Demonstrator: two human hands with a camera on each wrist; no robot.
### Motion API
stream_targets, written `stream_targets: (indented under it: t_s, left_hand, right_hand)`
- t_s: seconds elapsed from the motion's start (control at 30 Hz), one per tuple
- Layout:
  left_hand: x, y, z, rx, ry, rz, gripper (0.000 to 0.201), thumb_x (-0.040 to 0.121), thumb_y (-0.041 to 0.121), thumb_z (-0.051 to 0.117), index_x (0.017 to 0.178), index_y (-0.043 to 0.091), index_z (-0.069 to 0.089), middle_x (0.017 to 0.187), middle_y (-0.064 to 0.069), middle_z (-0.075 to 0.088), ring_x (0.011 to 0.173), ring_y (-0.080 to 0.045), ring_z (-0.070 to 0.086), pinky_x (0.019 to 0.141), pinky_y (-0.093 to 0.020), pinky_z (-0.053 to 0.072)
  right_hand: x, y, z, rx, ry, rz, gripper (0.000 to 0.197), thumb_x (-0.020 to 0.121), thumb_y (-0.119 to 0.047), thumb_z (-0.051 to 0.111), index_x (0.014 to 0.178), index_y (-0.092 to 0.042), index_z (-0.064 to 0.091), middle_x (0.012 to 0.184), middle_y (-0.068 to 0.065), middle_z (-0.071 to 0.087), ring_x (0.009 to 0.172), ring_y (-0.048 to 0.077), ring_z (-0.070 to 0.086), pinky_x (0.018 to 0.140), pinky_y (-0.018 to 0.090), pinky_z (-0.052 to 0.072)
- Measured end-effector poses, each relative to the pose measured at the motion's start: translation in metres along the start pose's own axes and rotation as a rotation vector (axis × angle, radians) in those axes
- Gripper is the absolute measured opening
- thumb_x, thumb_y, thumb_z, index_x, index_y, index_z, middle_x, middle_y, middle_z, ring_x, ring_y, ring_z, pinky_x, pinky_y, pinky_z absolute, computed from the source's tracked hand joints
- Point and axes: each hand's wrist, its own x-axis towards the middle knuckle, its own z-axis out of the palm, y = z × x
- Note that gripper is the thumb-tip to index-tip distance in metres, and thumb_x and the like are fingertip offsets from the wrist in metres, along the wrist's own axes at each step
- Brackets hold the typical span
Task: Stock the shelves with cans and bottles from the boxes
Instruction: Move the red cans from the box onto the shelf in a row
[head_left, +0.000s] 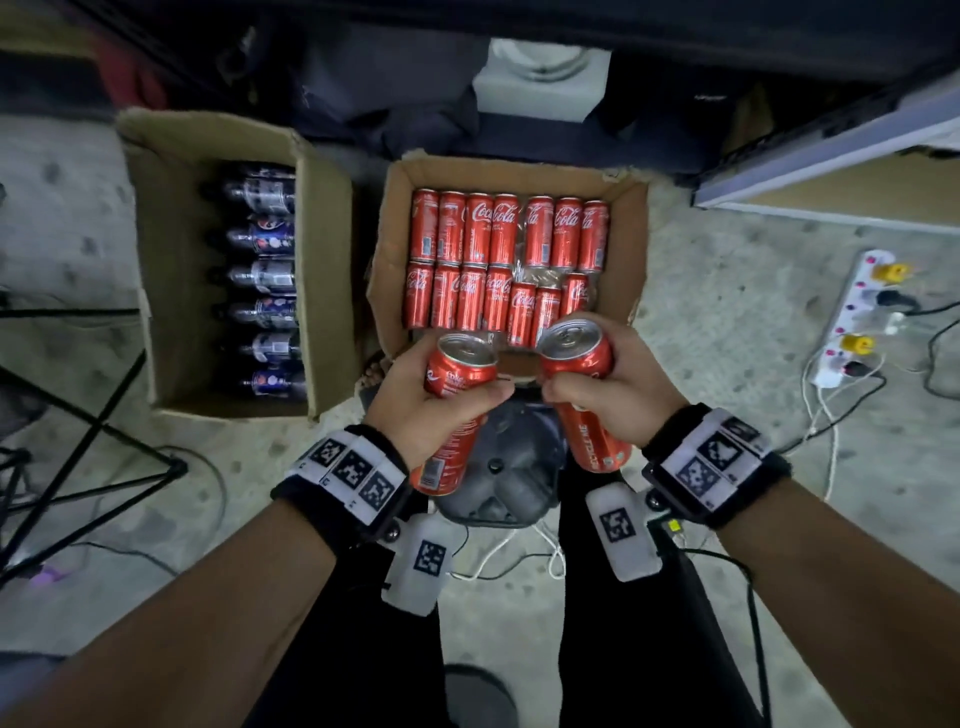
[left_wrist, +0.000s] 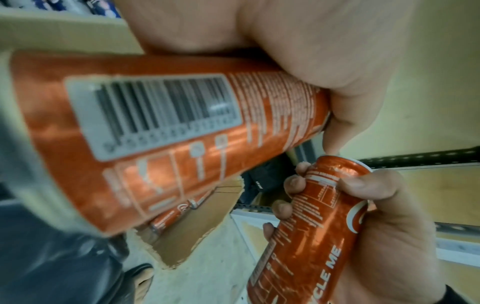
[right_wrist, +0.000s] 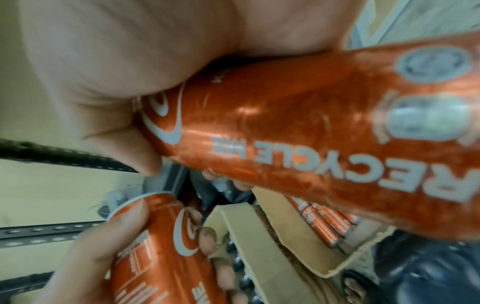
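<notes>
My left hand (head_left: 431, 410) grips a red cola can (head_left: 457, 374), lifted just in front of the near edge of the can box (head_left: 387, 249). My right hand (head_left: 613, 395) grips a second red can (head_left: 579, 353) beside it, tops nearly touching. The box holds several red cans (head_left: 498, 260) lying in two rows. In the left wrist view the left can (left_wrist: 168, 139) fills the frame, with the right hand's can (left_wrist: 311, 226) below. In the right wrist view the right can (right_wrist: 311, 133) shows "RECYCLE ME", and the left hand's can (right_wrist: 161, 246) sits below it.
A second cardboard box (head_left: 171, 260) on the left holds several dark bottles (head_left: 265, 275). A power strip (head_left: 857, 322) with cables lies on the floor at right. Black tripod legs (head_left: 78, 441) spread at left. A shelf edge (head_left: 831, 171) shows at upper right.
</notes>
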Motion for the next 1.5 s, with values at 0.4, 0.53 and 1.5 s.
stream_targets:
  t_s: [0.4, 0.53, 1.5]
  left_hand:
    - [-0.147, 0.195, -0.009, 0.051, -0.048, 0.411, 0.054, 0.055, 0.042, 0.088, 0.102, 0.021, 0.07, 0.097, 0.002, 0.078, 0.092, -0.018, 0.074, 0.088, -0.039, 0.057]
    - [-0.186, 0.263, -0.017, 0.083, -0.033, 0.596, 0.046, 0.055, 0.042, 0.086, 0.093, 0.02, 0.07, 0.084, 0.003, 0.074, 0.079, -0.015, 0.071, 0.078, -0.035, 0.057]
    - [-0.389, 0.56, -0.187, -0.103, 0.006, 1.28, 0.053, 0.056, 0.026, 0.083, 0.097, 0.004, 0.059, 0.078, -0.014, 0.066, 0.066, -0.032, 0.065, 0.068, -0.042, 0.057]
  right_hand:
    - [-0.132, -0.186, -0.021, -0.016, 0.05, -0.361, 0.032, 0.066, -0.006, 0.076, 0.092, -0.021, 0.065, 0.081, -0.009, 0.068, 0.079, 0.013, 0.067, 0.074, 0.029, 0.053]
    - [-0.167, -0.255, -0.03, -0.065, 0.105, -0.525, 0.027, 0.07, -0.011, 0.079, 0.091, -0.01, 0.062, 0.083, 0.008, 0.065, 0.077, 0.02, 0.064, 0.078, 0.044, 0.053]
    - [-0.308, -0.622, 0.013, -0.088, 0.26, -1.146, 0.036, 0.062, -0.022, 0.08, 0.092, -0.011, 0.062, 0.075, 0.014, 0.067, 0.063, 0.033, 0.067, 0.07, 0.046, 0.056]
